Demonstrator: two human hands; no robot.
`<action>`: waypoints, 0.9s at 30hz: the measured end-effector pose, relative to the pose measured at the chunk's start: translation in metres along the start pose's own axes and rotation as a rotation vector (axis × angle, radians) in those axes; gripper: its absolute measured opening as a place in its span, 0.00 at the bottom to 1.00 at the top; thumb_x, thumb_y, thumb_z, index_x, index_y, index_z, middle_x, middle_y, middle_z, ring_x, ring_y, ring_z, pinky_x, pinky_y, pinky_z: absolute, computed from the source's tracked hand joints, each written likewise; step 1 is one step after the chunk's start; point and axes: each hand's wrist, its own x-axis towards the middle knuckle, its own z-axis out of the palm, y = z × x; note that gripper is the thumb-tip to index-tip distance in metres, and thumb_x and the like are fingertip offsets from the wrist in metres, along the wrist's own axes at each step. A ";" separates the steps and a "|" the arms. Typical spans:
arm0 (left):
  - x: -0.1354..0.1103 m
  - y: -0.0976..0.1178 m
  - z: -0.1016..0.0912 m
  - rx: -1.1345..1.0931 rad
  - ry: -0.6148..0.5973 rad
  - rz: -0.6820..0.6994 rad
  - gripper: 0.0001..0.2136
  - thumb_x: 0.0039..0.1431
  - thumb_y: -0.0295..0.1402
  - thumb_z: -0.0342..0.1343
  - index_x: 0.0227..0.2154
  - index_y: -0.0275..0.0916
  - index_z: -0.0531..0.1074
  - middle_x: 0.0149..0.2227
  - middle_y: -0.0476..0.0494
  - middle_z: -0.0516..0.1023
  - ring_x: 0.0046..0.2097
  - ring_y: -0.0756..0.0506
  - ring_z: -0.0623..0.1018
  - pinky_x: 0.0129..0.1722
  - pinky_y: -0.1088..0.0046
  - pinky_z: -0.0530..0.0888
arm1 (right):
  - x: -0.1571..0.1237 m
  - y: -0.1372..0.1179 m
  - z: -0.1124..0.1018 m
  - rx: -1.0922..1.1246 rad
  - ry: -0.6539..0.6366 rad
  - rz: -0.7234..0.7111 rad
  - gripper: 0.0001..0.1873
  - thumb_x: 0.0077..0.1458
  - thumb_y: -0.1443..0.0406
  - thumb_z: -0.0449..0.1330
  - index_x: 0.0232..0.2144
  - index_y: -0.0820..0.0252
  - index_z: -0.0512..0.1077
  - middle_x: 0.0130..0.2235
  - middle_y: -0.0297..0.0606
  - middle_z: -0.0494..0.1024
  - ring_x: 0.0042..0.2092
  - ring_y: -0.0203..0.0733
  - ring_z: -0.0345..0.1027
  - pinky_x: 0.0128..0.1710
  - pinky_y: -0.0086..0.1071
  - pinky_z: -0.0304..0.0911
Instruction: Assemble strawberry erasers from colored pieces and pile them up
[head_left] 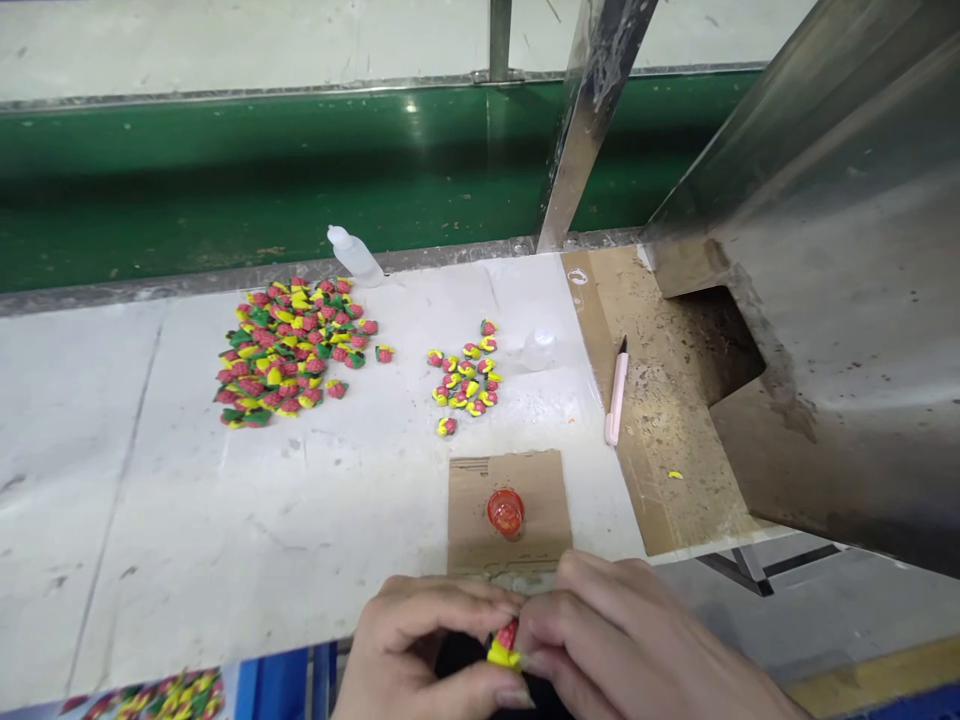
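Observation:
Close to the front edge of the table, my left hand (431, 645) and my right hand (611, 635) meet, both closed. Pinched between their fingertips is a small red and yellow fruit-shaped piece (503, 655), partly covered by the fingers. Just beyond the hands, a small red cup (506, 512) sits on a square of brown cardboard (469, 520). Farther back lies a small group of similar red and yellow pieces (466, 375). To its left spreads a larger pile of red, yellow and green pieces (289, 345).
A white squeeze bottle (354, 258) stands behind the large pile, and a clear bottle (538, 350) lies right of the small group. A pink pen (616, 395) rests by a cardboard sheet (660, 430). A metal housing (847, 300) blocks the right side. More pieces (180, 695) show lower left.

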 end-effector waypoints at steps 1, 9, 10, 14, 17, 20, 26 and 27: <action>0.000 0.000 0.000 0.003 -0.013 0.001 0.19 0.52 0.30 0.77 0.46 0.56 0.86 0.38 0.50 0.91 0.36 0.45 0.90 0.41 0.81 0.84 | 0.000 0.001 -0.002 -0.009 -0.006 -0.019 0.14 0.77 0.65 0.49 0.40 0.55 0.73 0.34 0.32 0.76 0.35 0.40 0.73 0.32 0.31 0.65; -0.002 0.001 0.004 -0.135 -0.007 -0.049 0.22 0.49 0.24 0.77 0.45 0.55 0.86 0.39 0.50 0.91 0.37 0.46 0.90 0.41 0.83 0.83 | -0.003 0.013 0.000 0.113 0.030 -0.068 0.20 0.79 0.63 0.42 0.42 0.52 0.73 0.30 0.30 0.71 0.32 0.36 0.66 0.32 0.29 0.58; -0.003 0.000 0.005 -0.166 0.008 -0.070 0.22 0.48 0.23 0.77 0.45 0.54 0.86 0.38 0.51 0.91 0.36 0.47 0.90 0.40 0.83 0.83 | -0.003 0.014 0.002 0.129 0.041 -0.061 0.20 0.79 0.63 0.42 0.41 0.52 0.73 0.29 0.29 0.71 0.31 0.35 0.66 0.32 0.28 0.57; -0.008 -0.004 0.008 -0.253 0.031 -0.135 0.22 0.46 0.21 0.78 0.43 0.51 0.87 0.38 0.51 0.91 0.35 0.48 0.89 0.39 0.84 0.83 | -0.007 0.018 0.012 0.162 0.122 -0.123 0.20 0.79 0.64 0.44 0.40 0.52 0.74 0.27 0.28 0.68 0.29 0.34 0.62 0.31 0.29 0.55; -0.009 -0.006 0.008 -0.308 0.022 -0.180 0.22 0.45 0.20 0.78 0.42 0.50 0.87 0.39 0.49 0.91 0.36 0.47 0.90 0.40 0.83 0.83 | -0.009 0.023 0.017 0.197 0.224 -0.167 0.16 0.76 0.67 0.49 0.39 0.52 0.75 0.27 0.28 0.67 0.29 0.34 0.61 0.31 0.28 0.56; -0.009 -0.006 0.008 -0.395 0.002 -0.234 0.20 0.47 0.22 0.77 0.43 0.49 0.86 0.40 0.48 0.91 0.37 0.47 0.90 0.41 0.82 0.83 | -0.011 0.028 0.020 0.301 0.262 -0.181 0.12 0.75 0.68 0.53 0.43 0.53 0.77 0.33 0.32 0.71 0.36 0.34 0.67 0.36 0.26 0.63; -0.014 -0.021 0.016 -0.547 0.058 -0.162 0.21 0.48 0.25 0.78 0.46 0.44 0.85 0.36 0.46 0.91 0.36 0.48 0.89 0.36 0.85 0.80 | -0.008 0.036 0.023 0.398 0.291 -0.321 0.11 0.75 0.61 0.57 0.52 0.60 0.74 0.45 0.40 0.81 0.51 0.35 0.73 0.52 0.27 0.70; -0.016 -0.025 0.018 -0.586 0.061 -0.148 0.22 0.49 0.25 0.78 0.48 0.43 0.83 0.36 0.45 0.91 0.36 0.47 0.89 0.35 0.85 0.80 | -0.007 0.038 0.024 0.367 0.311 -0.361 0.10 0.74 0.62 0.58 0.51 0.61 0.74 0.45 0.39 0.82 0.52 0.35 0.73 0.54 0.27 0.69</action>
